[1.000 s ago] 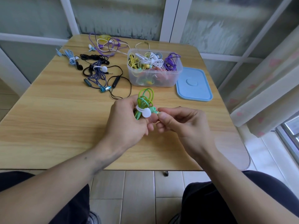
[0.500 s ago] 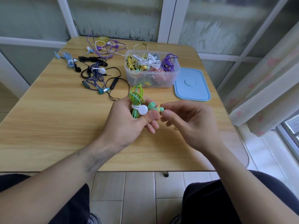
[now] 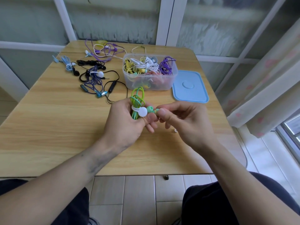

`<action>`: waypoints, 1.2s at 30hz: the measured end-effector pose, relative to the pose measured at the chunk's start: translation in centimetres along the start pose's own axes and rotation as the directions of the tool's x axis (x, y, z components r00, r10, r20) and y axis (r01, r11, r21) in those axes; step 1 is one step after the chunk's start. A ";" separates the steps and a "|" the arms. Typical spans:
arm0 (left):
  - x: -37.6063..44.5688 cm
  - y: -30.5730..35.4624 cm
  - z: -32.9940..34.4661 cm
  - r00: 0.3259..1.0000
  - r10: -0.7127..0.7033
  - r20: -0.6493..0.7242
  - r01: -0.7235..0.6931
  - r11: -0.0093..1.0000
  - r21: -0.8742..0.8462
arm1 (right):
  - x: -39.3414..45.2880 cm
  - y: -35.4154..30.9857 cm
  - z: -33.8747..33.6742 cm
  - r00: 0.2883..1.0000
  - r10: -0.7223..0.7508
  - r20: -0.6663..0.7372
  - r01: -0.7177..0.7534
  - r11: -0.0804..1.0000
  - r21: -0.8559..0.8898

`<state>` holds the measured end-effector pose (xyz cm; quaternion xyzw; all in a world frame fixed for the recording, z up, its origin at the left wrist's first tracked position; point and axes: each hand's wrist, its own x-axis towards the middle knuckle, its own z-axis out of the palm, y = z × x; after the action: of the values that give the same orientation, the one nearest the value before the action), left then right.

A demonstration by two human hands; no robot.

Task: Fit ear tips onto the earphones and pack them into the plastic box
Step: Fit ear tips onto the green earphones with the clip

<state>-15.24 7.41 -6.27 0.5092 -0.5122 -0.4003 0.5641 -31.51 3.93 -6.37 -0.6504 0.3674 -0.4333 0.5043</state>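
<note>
Currently the left hand grips a coiled green earphone set, bound with a white tie, held just above the bench. One green earbud sticks out beside the tie. The right hand pinches the second earbud between thumb and fingertips, right next to the first; whether a tip is already seated on it cannot be told, since the fingers cover it. A small white piece, possibly a spare ear tip, lies on the bench just beside the right hand.

Progress, as a judgement: partway. The plastic box stands open toward the far side of the bench, already holding several coiled sets in yellow, white, purple and red. Its blue lid lies flat beside it, to its right, not yet put on.

Left to do: finish the green set and drop it into the box. To the left of the box, loose sets remain on the bench: a pale blue one, black ones, a dark blue one, and a purple and white tangle at the far edge. These likely need tips checked and packing. Closing the box would come last.
</note>
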 end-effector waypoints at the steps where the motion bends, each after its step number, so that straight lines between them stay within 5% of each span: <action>1: 0.1 -0.1 0.0 1.000 0.014 -0.021 -0.014 1.000 0.017 | 0.1 -0.1 0.0 1.000 0.028 0.001 -0.028 0.999 0.025; 6: 0.4 -0.6 0.8 0.982 0.131 -0.137 -0.123 0.990 0.070 | 0.8 -0.5 0.7 0.978 0.204 0.039 -0.207 0.942 0.265; 14: 5.3 0.8 1.6 0.987 0.144 -0.073 -0.131 0.978 0.165 | 4.8 -1.6 -1.0 0.975 0.186 -0.118 -0.177 0.981 0.082; 21: 14.2 2.5 2.7 0.982 0.062 -0.178 0.002 0.941 0.338 | 7.6 -0.6 -6.1 0.866 0.218 -0.451 -0.161 0.974 0.162; 28: 18.9 2.6 3.6 0.984 0.176 -0.040 -0.071 0.579 0.812 | 8.1 0.8 -6.8 0.856 0.236 -0.459 -0.215 0.972 0.098; 34: 19.7 2.3 4.0 0.982 0.166 0.088 -0.127 0.240 0.963 | 8.1 0.8 -6.3 0.880 0.198 -0.433 -0.194 0.980 0.053; 36: 19.6 2.4 3.7 0.982 0.178 0.060 -0.097 0.207 0.973 | 8.0 0.8 -6.1 0.887 0.173 -0.429 -0.176 0.984 0.031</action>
<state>-15.99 -11.85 -0.75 0.7147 -0.6737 0.0749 0.1726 -34.42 -5.65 -4.85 -0.5053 0.5283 -0.5173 0.4450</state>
